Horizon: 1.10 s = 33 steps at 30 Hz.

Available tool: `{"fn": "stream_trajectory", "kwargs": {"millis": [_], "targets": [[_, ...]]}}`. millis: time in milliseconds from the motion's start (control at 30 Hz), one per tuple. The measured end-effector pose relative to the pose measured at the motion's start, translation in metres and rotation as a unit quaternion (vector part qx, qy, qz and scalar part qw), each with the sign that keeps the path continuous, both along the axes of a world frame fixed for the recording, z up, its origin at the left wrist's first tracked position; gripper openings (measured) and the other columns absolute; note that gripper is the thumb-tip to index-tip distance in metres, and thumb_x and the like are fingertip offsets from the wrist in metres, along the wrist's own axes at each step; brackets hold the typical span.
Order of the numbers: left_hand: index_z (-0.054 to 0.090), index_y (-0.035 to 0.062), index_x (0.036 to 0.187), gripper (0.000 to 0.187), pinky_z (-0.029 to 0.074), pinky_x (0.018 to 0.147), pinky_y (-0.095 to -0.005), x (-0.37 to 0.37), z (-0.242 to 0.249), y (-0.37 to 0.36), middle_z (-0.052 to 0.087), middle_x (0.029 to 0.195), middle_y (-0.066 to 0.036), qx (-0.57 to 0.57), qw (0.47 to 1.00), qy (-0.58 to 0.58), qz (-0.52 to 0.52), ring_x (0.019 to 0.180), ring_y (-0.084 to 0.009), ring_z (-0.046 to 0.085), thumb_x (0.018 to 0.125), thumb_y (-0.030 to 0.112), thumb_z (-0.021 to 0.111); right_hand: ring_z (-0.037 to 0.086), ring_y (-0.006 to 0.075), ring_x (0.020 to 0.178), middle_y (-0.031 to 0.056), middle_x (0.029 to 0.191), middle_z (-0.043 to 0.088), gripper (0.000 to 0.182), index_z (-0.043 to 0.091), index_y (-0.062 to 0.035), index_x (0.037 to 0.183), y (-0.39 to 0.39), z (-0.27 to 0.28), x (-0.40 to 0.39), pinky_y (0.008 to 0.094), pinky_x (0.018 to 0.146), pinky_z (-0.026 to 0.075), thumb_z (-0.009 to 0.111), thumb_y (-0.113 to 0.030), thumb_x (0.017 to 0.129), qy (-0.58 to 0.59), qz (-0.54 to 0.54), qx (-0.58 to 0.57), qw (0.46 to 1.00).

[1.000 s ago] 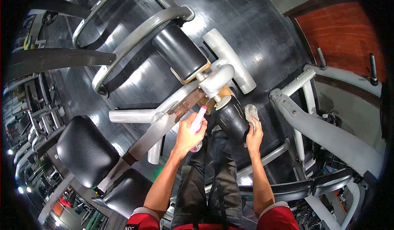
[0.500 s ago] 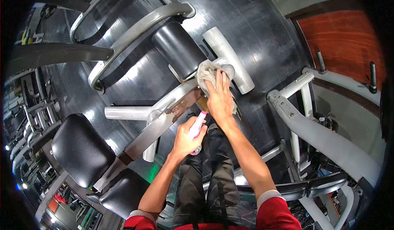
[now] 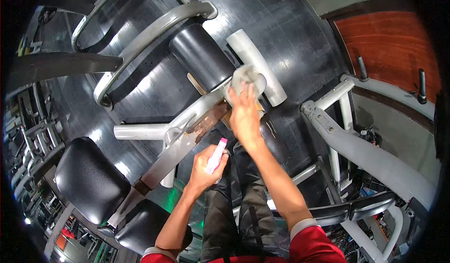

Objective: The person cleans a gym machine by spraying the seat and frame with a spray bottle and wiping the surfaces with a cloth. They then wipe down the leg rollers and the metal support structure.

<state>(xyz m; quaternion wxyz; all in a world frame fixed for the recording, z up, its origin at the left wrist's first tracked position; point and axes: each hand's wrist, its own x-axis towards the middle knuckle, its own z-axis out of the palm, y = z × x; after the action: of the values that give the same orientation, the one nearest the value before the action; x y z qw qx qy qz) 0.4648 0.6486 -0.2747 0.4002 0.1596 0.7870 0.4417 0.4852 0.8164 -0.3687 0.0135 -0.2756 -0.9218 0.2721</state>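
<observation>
My right hand (image 3: 244, 113) presses a pale cloth (image 3: 244, 77) against the end of a grey metal frame, beside a black padded roller (image 3: 201, 56). The cloth and fingertips are blurred, and the part beneath them is hidden. Lower and to the left, my left hand (image 3: 206, 167) is wrapped round a white and pink spray bottle (image 3: 217, 156), its pink nozzle end pointing up. Most of the bottle's body is covered by the fingers. Between the hands and the seat runs the machine's metal beam (image 3: 176, 155), its paint worn to brown near the cloth.
A black seat pad (image 3: 91, 181) and a second pad (image 3: 145, 228) are at the lower left. A white-grey tube (image 3: 258, 68) lies past the cloth. Another machine's grey arm (image 3: 365, 155) stands on the right. Curved metal bars (image 3: 154, 33) cross the upper left over dark flooring (image 3: 290, 38).
The cloth and my right hand have shifted slightly up and left on the frame end. My left hand with the spray bottle has moved a little down and left. The view has shifted slightly.
</observation>
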Motion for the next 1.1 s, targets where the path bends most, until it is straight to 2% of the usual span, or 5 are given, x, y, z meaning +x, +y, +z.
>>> {"fn": "stream_trajectory", "kwargs": {"millis": [200,400,633,933,1100], "targets": [[0.054,0.0035,0.116,0.053,0.052,0.076,-0.0368,-0.007,0.019,-0.008,0.062,0.103,-0.015,0.026,0.995,0.003,-0.095,0.092,-0.0340,0.064,0.074,0.021,0.082,0.039,0.0450,0.130,0.0286,0.140,0.041,0.046,0.056,-0.0048,0.128,0.043,-0.038,-0.013,0.0484,0.108,0.035,0.055,-0.002,0.082,0.010,-0.064,-0.008,0.998],[0.053,0.0017,0.118,0.057,0.051,0.077,-0.0390,-0.005,0.027,-0.004,0.061,0.106,-0.017,0.074,0.986,0.012,-0.147,0.094,-0.0369,0.062,0.073,0.020,0.082,0.060,0.0392,0.107,0.0261,0.115,0.061,0.043,0.053,-0.0033,0.129,0.113,-0.088,-0.029,0.0447,0.094,0.046,0.049,-0.019,0.090,-0.083,-0.218,-0.195,0.953],[0.054,0.0004,0.108,0.053,0.050,0.071,-0.0396,0.009,0.018,0.003,0.059,0.103,-0.016,0.152,0.977,0.036,-0.148,0.085,-0.0354,0.061,0.068,0.015,0.085,0.025,0.0498,0.137,0.0313,0.147,0.028,0.059,0.048,-0.0059,0.135,-0.022,0.002,0.010,0.0476,0.111,0.032,0.049,0.009,0.079,-0.014,0.006,0.020,1.000],[0.049,0.0036,0.108,0.055,0.052,0.064,-0.0320,-0.003,0.029,-0.009,0.055,0.096,-0.011,0.069,0.990,0.036,-0.116,0.074,-0.0198,0.062,0.068,0.011,0.086,0.061,0.0426,0.101,0.0296,0.107,0.062,0.040,0.050,-0.0039,0.132,0.090,-0.042,-0.025,0.0505,0.089,0.048,0.045,-0.011,0.093,-0.070,-0.308,-0.206,0.926],[0.046,0.0022,0.116,0.054,0.050,0.077,-0.0397,0.007,0.019,-0.017,0.056,0.104,-0.017,0.081,0.993,0.002,-0.081,0.092,-0.0340,0.061,0.075,0.014,0.080,0.054,0.0479,0.111,0.0387,0.122,0.048,0.052,0.038,0.0043,0.139,0.032,-0.024,-0.010,0.0502,0.097,0.045,0.044,-0.003,0.087,-0.045,-0.245,-0.109,0.962]]}}
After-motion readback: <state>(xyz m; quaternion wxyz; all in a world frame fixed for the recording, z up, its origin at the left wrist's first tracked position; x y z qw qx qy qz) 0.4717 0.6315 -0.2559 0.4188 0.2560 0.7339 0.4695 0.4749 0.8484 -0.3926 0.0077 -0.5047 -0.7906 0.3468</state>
